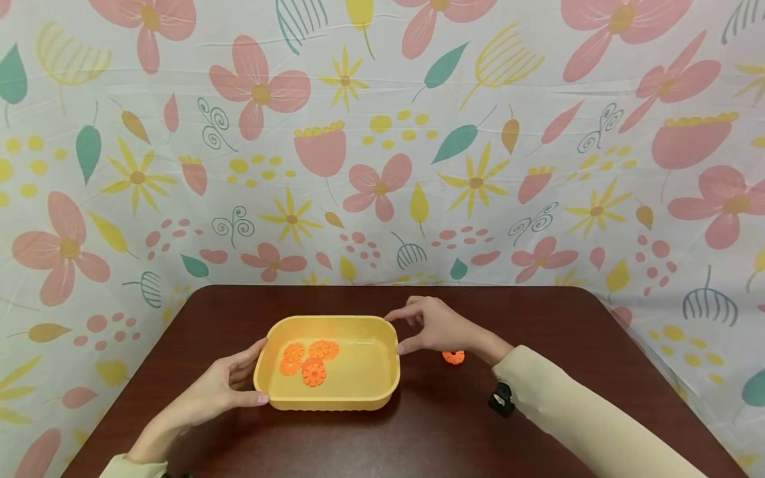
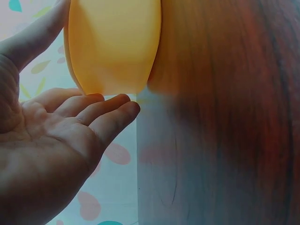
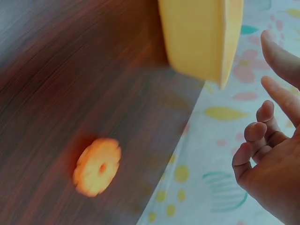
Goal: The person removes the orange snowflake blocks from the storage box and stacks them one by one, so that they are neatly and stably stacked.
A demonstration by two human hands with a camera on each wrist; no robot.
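Note:
A yellow plastic tray (image 1: 331, 401) stands on the table, with several orange notched discs (image 1: 314, 373) lying in its left half. My left hand (image 1: 209, 392) spans the tray's left end, thumb at the front corner and fingers against the side. In the left wrist view these fingers (image 2: 112, 105) look mostly straight beside the yellow wall (image 2: 115, 51). Around the tray's right end my right hand (image 1: 436, 325) is spread, thumb and index by the rim. The right wrist view shows a gap between that hand (image 3: 272, 154) and the tray (image 3: 199, 42).
One loose orange disc (image 1: 453, 357) lies on the table to the right of the tray, partly hidden by my right wrist. The dark brown table (image 1: 335, 445) reaches back to a flower-patterned cloth (image 1: 382, 133). A black strap (image 1: 501, 399) hangs below the right sleeve (image 1: 568, 398).

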